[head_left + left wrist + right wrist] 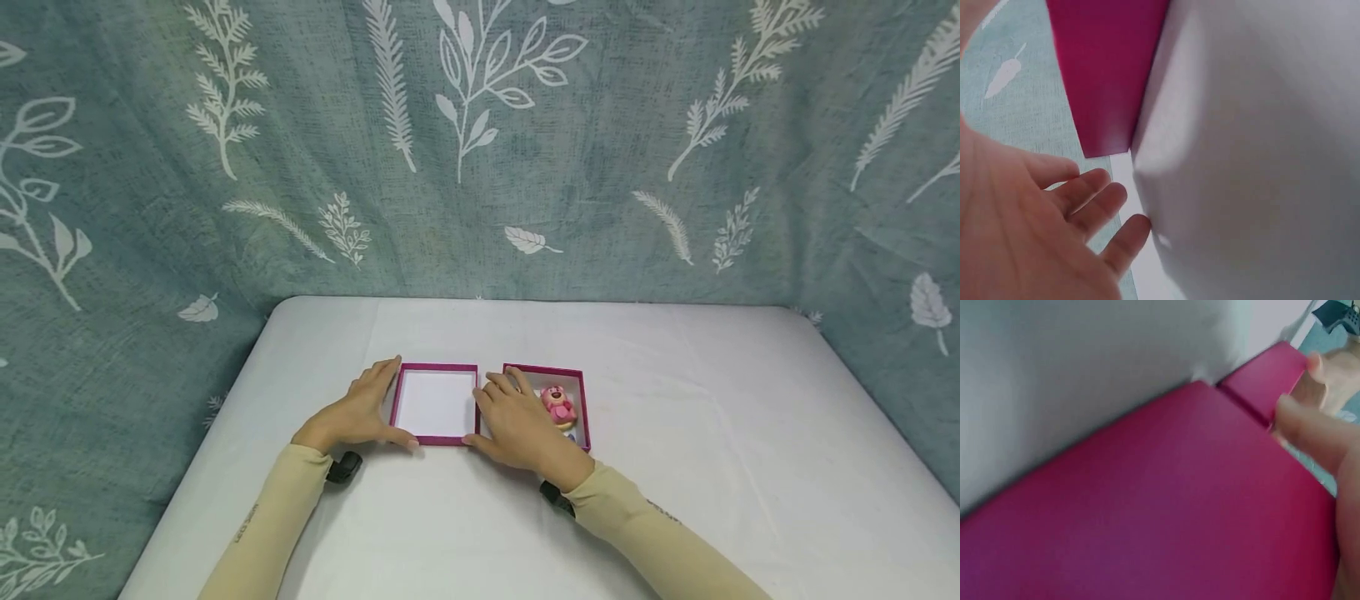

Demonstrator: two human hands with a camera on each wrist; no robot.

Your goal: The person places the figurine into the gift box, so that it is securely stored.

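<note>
A shallow magenta box part with a white inside (pixel 436 403) lies flat, its inner side facing up. My left hand (pixel 365 408) is at its left side, fingertips by the back left corner and thumb at the front edge. In the left wrist view the fingers (pixel 1127 240) are loosely spread below a magenta wall (pixel 1107 81). Between the two boxes, my right hand (pixel 517 423) has its thumb at the first box's front right corner and its fingers over the second magenta box (pixel 587 417). That box holds a pink bear figure (pixel 557 405); the hand hides its left part.
A white cloth (pixel 675 467) covers the table. Behind it hangs a green-grey curtain (pixel 600 242) with white leaf prints. Dark wrist cameras sit under both wrists, the left one (pixel 344 468) near the cloth.
</note>
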